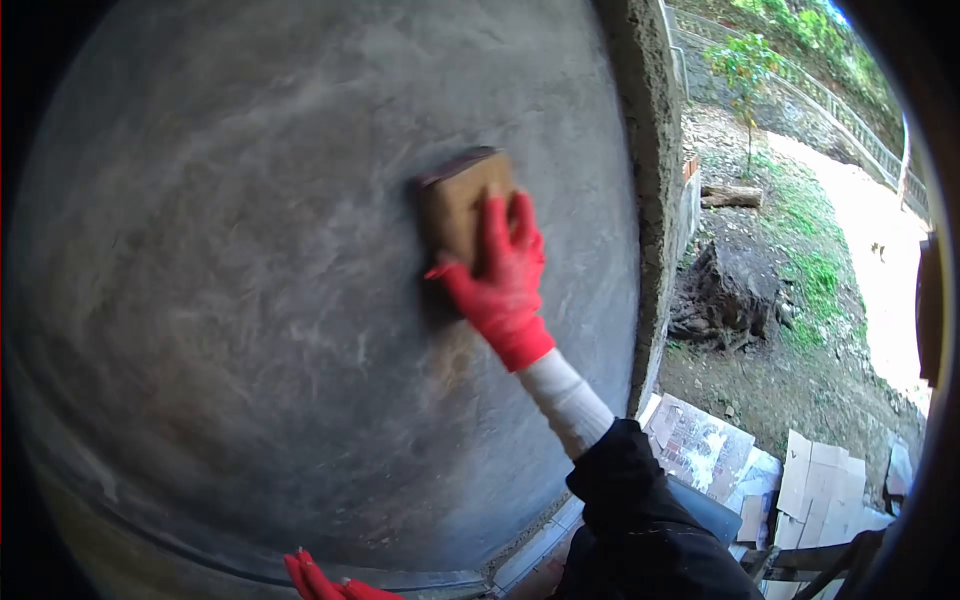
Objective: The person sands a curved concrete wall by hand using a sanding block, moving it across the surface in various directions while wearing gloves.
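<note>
My right hand [500, 280], in a red glove with a white cuff, grips a brown sanding block [462, 212]. Its dark underside lies against the grey plastered wall [250, 250]. The thumb is on the block's lower left side and the fingers spread over its right part; motion blurs both a little. At the bottom edge of the view, my left hand [325, 580], also red-gloved, shows only some stretched-out fingers near the foot of the wall. Nothing is visible in them, and the rest of that hand is out of frame.
The wall ends on the right at a rough concrete edge [655, 180]. Beyond it, a tree stump [728, 295] and a log [732, 196] lie on sloping ground. Flattened cardboard sheets [820, 480] and a paint-spattered board [700, 445] cover the floor at lower right.
</note>
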Tool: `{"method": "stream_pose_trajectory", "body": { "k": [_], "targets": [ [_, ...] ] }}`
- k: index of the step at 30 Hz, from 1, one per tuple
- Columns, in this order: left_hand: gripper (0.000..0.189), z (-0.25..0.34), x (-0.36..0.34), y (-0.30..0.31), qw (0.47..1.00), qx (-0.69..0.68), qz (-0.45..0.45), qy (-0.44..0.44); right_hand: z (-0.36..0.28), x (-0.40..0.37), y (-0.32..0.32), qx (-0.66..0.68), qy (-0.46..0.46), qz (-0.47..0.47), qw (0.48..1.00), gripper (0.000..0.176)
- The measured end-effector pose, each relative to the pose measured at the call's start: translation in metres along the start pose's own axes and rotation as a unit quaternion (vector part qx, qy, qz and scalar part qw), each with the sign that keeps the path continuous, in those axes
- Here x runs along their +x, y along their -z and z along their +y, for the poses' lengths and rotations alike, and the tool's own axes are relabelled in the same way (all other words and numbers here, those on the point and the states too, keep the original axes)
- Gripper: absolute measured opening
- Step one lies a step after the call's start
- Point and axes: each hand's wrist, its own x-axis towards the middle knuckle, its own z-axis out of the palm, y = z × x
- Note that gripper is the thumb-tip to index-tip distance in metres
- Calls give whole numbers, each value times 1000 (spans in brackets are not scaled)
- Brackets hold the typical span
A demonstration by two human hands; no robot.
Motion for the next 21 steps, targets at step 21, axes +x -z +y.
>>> {"method": "stream_pose_trajectory", "body": {
  "k": [21],
  "targets": [
    [40,145,95,-201,984,-90,30,-151,154,13,30,72,295,-115,946,81]
  ]
}}
